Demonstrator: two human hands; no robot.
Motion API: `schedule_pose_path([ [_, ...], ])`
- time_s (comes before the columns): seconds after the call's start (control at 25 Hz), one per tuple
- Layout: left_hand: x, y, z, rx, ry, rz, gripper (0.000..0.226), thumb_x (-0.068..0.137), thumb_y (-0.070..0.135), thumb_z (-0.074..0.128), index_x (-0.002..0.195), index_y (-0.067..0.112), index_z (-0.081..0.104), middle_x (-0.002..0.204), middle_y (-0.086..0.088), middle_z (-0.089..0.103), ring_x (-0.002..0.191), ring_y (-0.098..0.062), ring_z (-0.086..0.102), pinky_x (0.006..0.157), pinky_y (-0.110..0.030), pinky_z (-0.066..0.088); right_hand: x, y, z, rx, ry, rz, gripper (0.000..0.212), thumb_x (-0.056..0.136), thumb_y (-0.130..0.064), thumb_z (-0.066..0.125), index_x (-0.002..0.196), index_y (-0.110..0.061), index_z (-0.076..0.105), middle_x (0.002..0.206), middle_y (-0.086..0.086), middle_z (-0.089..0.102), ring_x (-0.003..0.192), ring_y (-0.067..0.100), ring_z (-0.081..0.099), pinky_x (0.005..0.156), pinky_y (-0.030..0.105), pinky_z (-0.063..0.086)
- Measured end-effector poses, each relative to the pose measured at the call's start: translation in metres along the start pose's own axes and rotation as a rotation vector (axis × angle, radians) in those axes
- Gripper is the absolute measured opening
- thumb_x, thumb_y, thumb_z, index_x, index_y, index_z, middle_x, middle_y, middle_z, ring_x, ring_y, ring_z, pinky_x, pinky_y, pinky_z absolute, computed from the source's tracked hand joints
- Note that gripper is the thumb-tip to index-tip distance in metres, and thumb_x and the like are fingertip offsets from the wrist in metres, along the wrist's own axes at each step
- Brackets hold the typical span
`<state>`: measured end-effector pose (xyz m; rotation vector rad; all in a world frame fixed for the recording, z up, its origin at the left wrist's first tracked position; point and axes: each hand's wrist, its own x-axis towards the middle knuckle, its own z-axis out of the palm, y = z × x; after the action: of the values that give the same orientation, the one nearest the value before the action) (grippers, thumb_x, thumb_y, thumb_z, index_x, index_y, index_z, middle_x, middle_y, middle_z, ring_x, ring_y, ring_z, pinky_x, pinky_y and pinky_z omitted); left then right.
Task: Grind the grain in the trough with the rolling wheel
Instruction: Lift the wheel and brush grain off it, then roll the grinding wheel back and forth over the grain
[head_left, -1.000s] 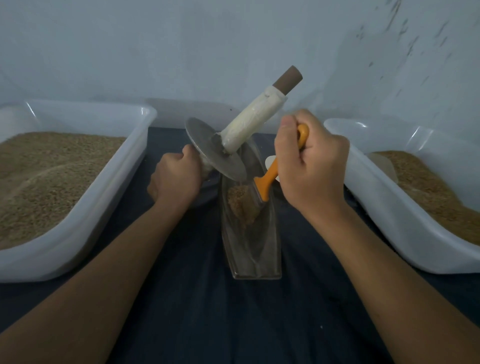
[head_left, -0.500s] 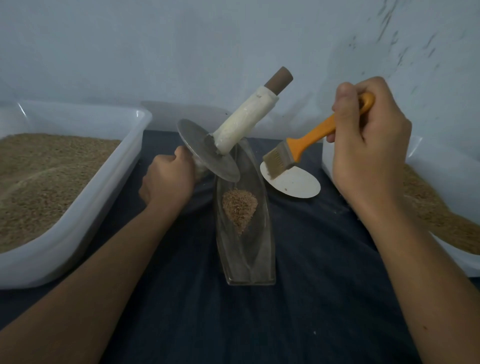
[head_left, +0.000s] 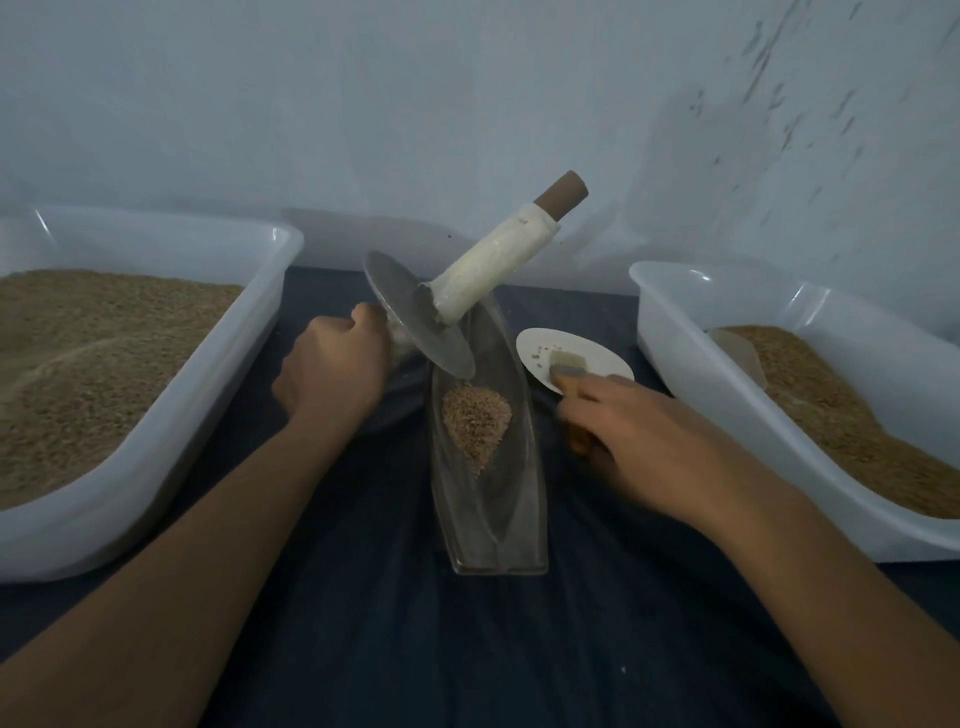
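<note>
wheel (head_left: 418, 322) looks like dull grey metal, its handle (head_left: 491, 265) wrapped in rough white tape with a brown wood tip. trough (head_left: 488, 519) is shiny metal. tubs (head_left: 249, 312) are glossy translucent plastic, dark matt cloth (head_left: 467, 649) on the desk.

Dim, bluish, even light with soft shadows; wide-angle bowing at the edges; slight motion blur on the right hand (head_left: 644, 441).

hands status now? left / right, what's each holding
Left hand: closed on the left handle of the rolling wheel, wheel tilted at the trough's far end.
Right hand: gripping the orange brush, bristles on the white dish.
</note>
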<state>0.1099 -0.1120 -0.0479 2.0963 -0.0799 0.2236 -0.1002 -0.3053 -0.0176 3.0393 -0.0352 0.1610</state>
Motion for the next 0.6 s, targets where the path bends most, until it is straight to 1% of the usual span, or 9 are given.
schedule_pose_path([
  [0.08,-0.001,0.0,-0.002,0.043,0.037,0.065,0.055,0.096,0.049,0.039,0.054,0.015,0.049,0.059,-0.003,0.055,0.06,-0.025,0.053,0.058,-0.033,0.027,-0.004,-0.001,-0.004,0.02,-0.104,0.031,0.025,0.098,-0.015,0.062,0.111,-0.035,0.059,0.122,-0.014,0.049,0.107,0.01,0.051,0.083,0.034,0.053],
  [0.16,-0.002,0.0,-0.004,0.082,0.073,0.152,0.056,0.097,0.046,0.04,0.051,0.015,0.049,0.055,-0.001,0.054,0.055,-0.022,0.053,0.057,-0.03,0.026,-0.003,-0.006,-0.016,0.104,-0.01,0.095,0.025,0.096,-0.012,0.058,0.105,-0.036,0.061,0.105,-0.019,0.053,0.096,0.007,0.054,0.077,0.03,0.051],
  [0.28,-0.006,0.001,-0.004,0.175,0.119,0.313,0.061,0.098,0.047,0.036,0.049,0.015,0.051,0.052,-0.002,0.054,0.05,-0.025,0.053,0.056,-0.029,0.03,0.01,-0.007,-0.041,0.177,0.572,0.086,0.014,0.092,-0.017,0.052,0.083,-0.024,0.06,0.079,-0.013,0.053,0.077,0.009,0.05,0.065,0.026,0.041],
  [0.32,-0.007,0.002,-0.003,0.224,0.134,0.375,0.062,0.098,0.047,0.033,0.048,0.015,0.05,0.052,-0.003,0.054,0.05,-0.027,0.053,0.056,-0.029,0.033,0.021,-0.007,-0.048,0.163,0.736,0.069,0.014,0.092,-0.017,0.051,0.082,-0.02,0.059,0.077,-0.009,0.052,0.077,0.011,0.048,0.065,0.026,0.038],
  [0.36,-0.008,0.003,-0.001,0.271,0.154,0.427,0.062,0.098,0.047,0.031,0.047,0.016,0.049,0.051,-0.003,0.052,0.048,-0.027,0.052,0.056,-0.029,0.035,0.036,-0.008,-0.054,0.136,0.817,0.076,0.013,0.093,-0.018,0.05,0.083,-0.017,0.058,0.079,-0.006,0.052,0.08,0.013,0.046,0.066,0.026,0.036],
  [0.4,-0.011,0.003,0.0,0.315,0.181,0.469,0.062,0.098,0.047,0.032,0.046,0.016,0.047,0.049,-0.002,0.05,0.046,-0.025,0.05,0.055,-0.028,0.034,0.052,-0.007,-0.054,0.108,0.81,0.097,0.016,0.096,-0.02,0.049,0.084,-0.015,0.058,0.083,-0.004,0.053,0.083,0.015,0.046,0.068,0.028,0.035],
  [0.44,-0.013,0.004,0.001,0.352,0.209,0.512,0.062,0.1,0.045,0.036,0.045,0.017,0.044,0.047,0.0,0.046,0.041,-0.021,0.044,0.053,-0.025,0.03,0.068,-0.007,-0.052,0.077,0.721,0.122,0.024,0.099,-0.025,0.046,0.082,-0.014,0.057,0.083,-0.001,0.054,0.082,0.017,0.047,0.069,0.03,0.036],
  [0.52,-0.018,0.005,0.004,0.397,0.257,0.589,0.063,0.102,0.04,0.044,0.042,0.019,0.041,0.041,0.007,0.036,0.034,-0.011,0.03,0.051,-0.019,0.019,0.093,-0.007,-0.032,0.048,0.436,0.18,0.048,0.105,-0.038,0.036,0.069,-0.013,0.055,0.071,0.002,0.055,0.066,0.02,0.052,0.064,0.035,0.041],
  [0.6,-0.016,0.006,0.008,0.415,0.254,0.636,0.062,0.102,0.04,0.041,0.043,0.02,0.039,0.041,0.008,0.034,0.034,-0.009,0.028,0.05,-0.018,0.017,0.109,-0.001,-0.009,0.04,0.316,0.257,0.061,0.104,-0.049,0.031,0.058,-0.015,0.053,0.059,0.003,0.052,0.054,0.021,0.05,0.06,0.037,0.041],
])
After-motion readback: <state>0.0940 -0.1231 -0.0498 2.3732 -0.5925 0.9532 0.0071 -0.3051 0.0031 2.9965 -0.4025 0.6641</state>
